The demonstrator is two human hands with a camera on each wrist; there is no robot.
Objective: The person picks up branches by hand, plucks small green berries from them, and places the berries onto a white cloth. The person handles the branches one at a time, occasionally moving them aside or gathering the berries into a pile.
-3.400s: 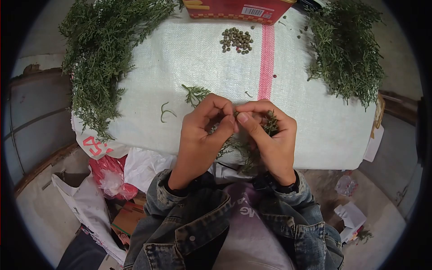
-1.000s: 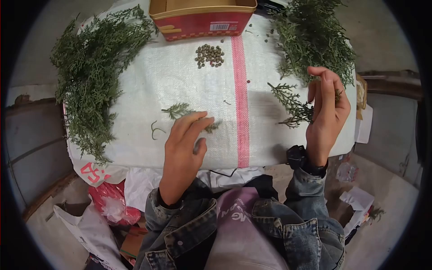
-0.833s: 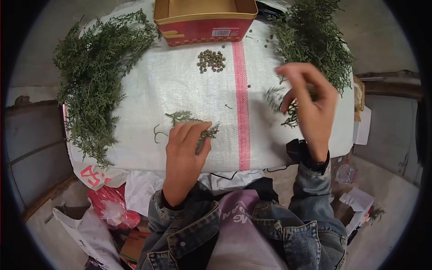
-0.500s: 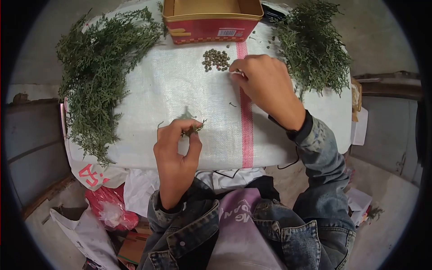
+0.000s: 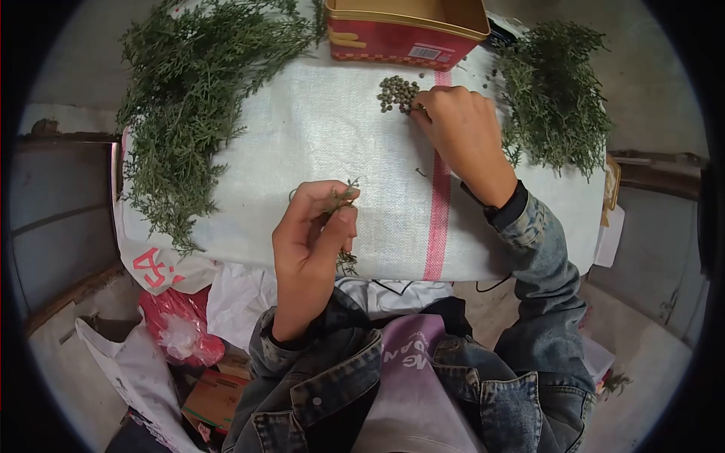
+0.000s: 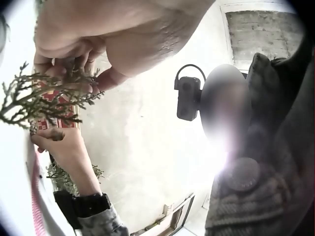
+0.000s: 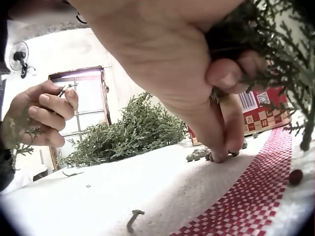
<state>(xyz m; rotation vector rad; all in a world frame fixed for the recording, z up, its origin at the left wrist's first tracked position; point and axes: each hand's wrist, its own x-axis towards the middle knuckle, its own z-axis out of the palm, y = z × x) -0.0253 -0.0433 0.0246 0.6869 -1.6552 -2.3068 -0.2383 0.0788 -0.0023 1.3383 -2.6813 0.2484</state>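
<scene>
My left hand [image 5: 306, 245] is raised over the front of the white woven sack cloth [image 5: 302, 113] and pinches a small evergreen sprig [image 6: 29, 101] between thumb and fingers. More greenery hangs below that palm. My right hand [image 5: 464, 140] reaches to the heap of small round green-brown berries [image 5: 394, 92], thumb and forefinger together right at its edge; its fingertips [image 7: 219, 156] come down among the berries in the right wrist view. The other fingers of this hand curl against the palm round another evergreen sprig [image 7: 295, 78], mostly hidden in the head view.
A red tin box [image 5: 377, 47] stands behind the heap. Evergreen piles lie at left [image 5: 177, 128] and right [image 5: 559, 98]. A red berry [image 7: 295, 177] and a curled stem bit [image 7: 134, 220] lie on the cloth. Bags [image 5: 181, 328] sit below the front edge.
My right hand has swung from the right side over to the berry heap, its sprig along. My left hand has lifted a sprig off the cloth. The head view has shifted.
</scene>
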